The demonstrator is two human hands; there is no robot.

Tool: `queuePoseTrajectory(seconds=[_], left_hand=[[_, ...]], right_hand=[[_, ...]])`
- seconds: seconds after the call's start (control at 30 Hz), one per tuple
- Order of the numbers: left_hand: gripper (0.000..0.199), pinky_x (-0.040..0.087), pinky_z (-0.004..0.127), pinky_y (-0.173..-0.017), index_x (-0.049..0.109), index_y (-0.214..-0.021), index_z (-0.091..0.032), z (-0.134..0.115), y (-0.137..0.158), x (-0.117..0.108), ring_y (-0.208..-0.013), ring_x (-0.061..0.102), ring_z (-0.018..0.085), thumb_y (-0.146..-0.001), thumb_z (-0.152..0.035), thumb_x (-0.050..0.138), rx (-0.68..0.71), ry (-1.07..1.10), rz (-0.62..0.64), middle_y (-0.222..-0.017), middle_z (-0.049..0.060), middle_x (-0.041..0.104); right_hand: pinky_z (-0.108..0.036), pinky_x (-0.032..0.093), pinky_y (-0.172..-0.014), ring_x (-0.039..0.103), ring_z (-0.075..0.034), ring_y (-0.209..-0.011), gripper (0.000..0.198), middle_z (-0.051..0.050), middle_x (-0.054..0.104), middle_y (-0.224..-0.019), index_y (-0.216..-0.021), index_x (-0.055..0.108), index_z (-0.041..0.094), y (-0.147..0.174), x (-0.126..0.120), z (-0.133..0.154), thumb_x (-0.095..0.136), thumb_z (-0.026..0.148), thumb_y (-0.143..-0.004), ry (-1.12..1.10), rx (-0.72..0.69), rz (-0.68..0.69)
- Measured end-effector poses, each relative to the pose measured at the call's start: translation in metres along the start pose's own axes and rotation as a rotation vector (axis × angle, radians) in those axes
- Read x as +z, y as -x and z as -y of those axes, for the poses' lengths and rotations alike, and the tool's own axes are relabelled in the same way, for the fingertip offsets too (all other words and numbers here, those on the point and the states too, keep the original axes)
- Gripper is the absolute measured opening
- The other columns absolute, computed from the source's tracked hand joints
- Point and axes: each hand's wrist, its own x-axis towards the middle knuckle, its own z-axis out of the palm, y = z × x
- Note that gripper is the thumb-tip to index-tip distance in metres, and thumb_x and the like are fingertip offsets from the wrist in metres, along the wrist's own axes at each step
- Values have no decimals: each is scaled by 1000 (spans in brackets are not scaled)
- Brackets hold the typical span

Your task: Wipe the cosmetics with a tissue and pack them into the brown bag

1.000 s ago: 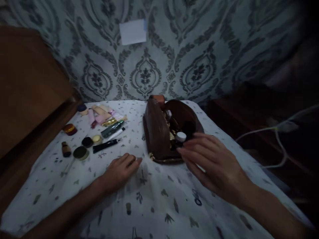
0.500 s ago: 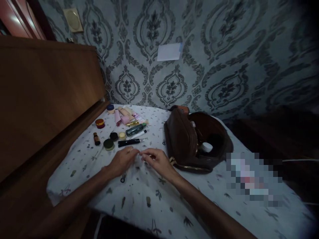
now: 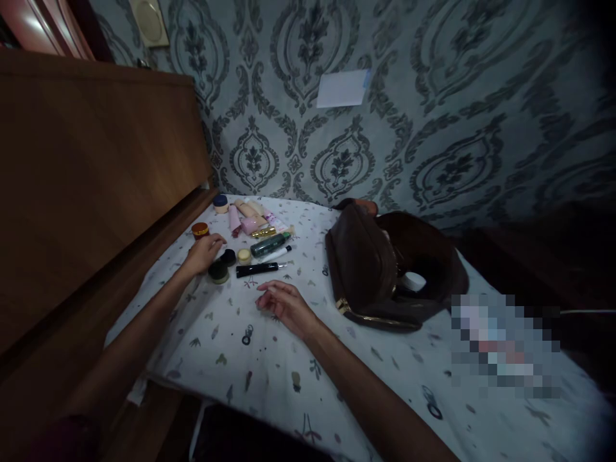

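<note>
My left hand (image 3: 205,253) is over the left side of a group of cosmetics, fingers loosely stretched out and nothing visible in them. Closest to it are a red jar with a gold band (image 3: 200,230), a small black lid (image 3: 228,257) and a dark green jar (image 3: 219,272). The small brown bottle is hidden, apparently behind that hand. My right hand (image 3: 283,307) hovers over the cloth, fingers slightly bent and apart, holding nothing I can see. Just beyond it lies a black pen-like tool with a metal tip (image 3: 257,269).
Farther back are a cream jar (image 3: 244,256), a green bottle (image 3: 269,245), a white pen (image 3: 276,255), a gold tube (image 3: 263,233), pink tubes and a blue-lidded jar (image 3: 220,204). An open brown bag (image 3: 360,269) stands right, a white-capped item (image 3: 412,281) inside. A wooden cabinet (image 3: 106,147) borders the left.
My hands were together at the fingertips and have separated. The left has moved left and away from me to the jars; the right stays near the middle. The view has shifted slightly.
</note>
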Motion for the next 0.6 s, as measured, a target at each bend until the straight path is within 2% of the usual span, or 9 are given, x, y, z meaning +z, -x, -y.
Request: queuePoseTrajectory(seconds=[0.13,0.33,0.5,0.6], left_hand=[[36,46,31,-75,70,-98,-22,-12,9,-1,-89,65,26,-92,-44,43,-32,-127,65,-92,7,73],[56,47,32,-76,66,-115,-21,-29,18,-18,-95,67,29,-97,-60,30,-70,-401,126,-97,10,74],[62,48,32,-80,59,-131,-26,-31,15,-16,-109,64,31,-86,-68,48,-38,-475,296,-117,11,69],[63,48,34,-83,57,-133,-26,-32,10,-13,-114,62,32,-85,-66,50,-46,-505,355,-122,12,67]], right_hand=[[-27,49,-73,66,-14,-69,34,-3,71,-67,-88,76,16,0,0,2,82,45,-70,8,6,19],[-26,48,-70,67,-14,-68,35,-2,72,-66,-87,76,16,1,2,3,83,44,-68,-16,36,40],[-26,48,-69,66,-14,-67,37,-2,72,-64,-86,75,16,2,1,3,83,45,-66,-30,31,41],[-25,47,-68,66,-13,-67,37,-2,72,-65,-87,75,15,2,0,4,83,45,-67,-28,34,53]])
